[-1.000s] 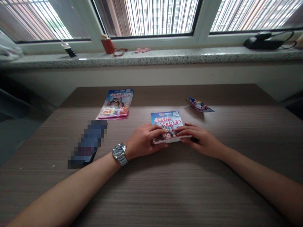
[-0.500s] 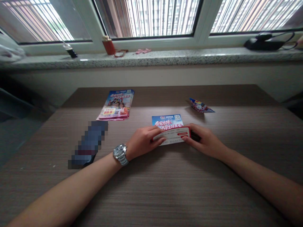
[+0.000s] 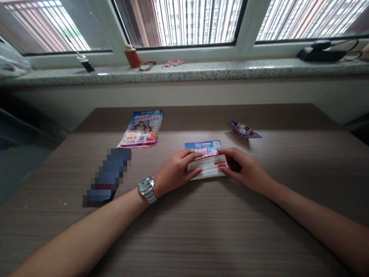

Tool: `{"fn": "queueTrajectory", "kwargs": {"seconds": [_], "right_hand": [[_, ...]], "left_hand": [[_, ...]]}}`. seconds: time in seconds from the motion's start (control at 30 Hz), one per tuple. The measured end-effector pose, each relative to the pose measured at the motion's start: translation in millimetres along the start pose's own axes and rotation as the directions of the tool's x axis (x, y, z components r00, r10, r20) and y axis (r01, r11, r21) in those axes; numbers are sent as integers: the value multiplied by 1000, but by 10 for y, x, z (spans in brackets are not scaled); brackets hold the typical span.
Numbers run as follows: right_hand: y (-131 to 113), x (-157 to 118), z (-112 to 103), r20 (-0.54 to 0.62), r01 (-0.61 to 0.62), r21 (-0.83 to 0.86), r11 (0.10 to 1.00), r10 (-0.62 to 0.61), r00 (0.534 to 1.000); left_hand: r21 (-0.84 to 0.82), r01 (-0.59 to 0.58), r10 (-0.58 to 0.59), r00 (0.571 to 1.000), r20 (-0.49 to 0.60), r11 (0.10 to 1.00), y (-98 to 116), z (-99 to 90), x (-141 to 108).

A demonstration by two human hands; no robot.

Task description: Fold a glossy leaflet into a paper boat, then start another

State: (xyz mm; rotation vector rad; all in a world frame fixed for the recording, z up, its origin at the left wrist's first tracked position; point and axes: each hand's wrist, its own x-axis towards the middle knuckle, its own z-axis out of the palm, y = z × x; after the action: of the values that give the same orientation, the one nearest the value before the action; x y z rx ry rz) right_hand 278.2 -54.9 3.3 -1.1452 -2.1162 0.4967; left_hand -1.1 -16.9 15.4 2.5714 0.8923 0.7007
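A flyer (image 3: 206,165) lies on the table before me with its near part folded up over the blue printed far part. The folded flap shows a white back with red edging. My left hand (image 3: 180,165), with a metal watch (image 3: 147,189) on its wrist, grips the flyer's left side between thumb and fingers. On the right side my right hand (image 3: 242,165) holds it too, its fingers on the flap's upper edge and its thumb on the near edge. Parts of both edges are hidden under the fingers.
A stack of flyers (image 3: 142,129) lies at the back left of the table (image 3: 184,231). Nearer stands a pixelated dark object (image 3: 108,177). A folded paper piece (image 3: 245,129) rests at the back right. Small items, including a red container (image 3: 132,57), sit on the windowsill (image 3: 230,70).
The raised flap has come down flatter against the flyer. My right fingers have moved left and slightly up onto its upper edge; my left hand has barely moved.
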Motion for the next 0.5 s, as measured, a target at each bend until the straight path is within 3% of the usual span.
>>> {"fn": "queueTrajectory", "kwargs": {"seconds": [0.33,0.5], "right_hand": [[14,5,8,39,40,-51,998,-38,998],[39,-1,3,56,56,-101,993,-50,997]], "left_hand": [[99,40,-51,992,112,994,-59,-2,-17],[116,33,-46,992,116,993,-68,0,-16]]}}
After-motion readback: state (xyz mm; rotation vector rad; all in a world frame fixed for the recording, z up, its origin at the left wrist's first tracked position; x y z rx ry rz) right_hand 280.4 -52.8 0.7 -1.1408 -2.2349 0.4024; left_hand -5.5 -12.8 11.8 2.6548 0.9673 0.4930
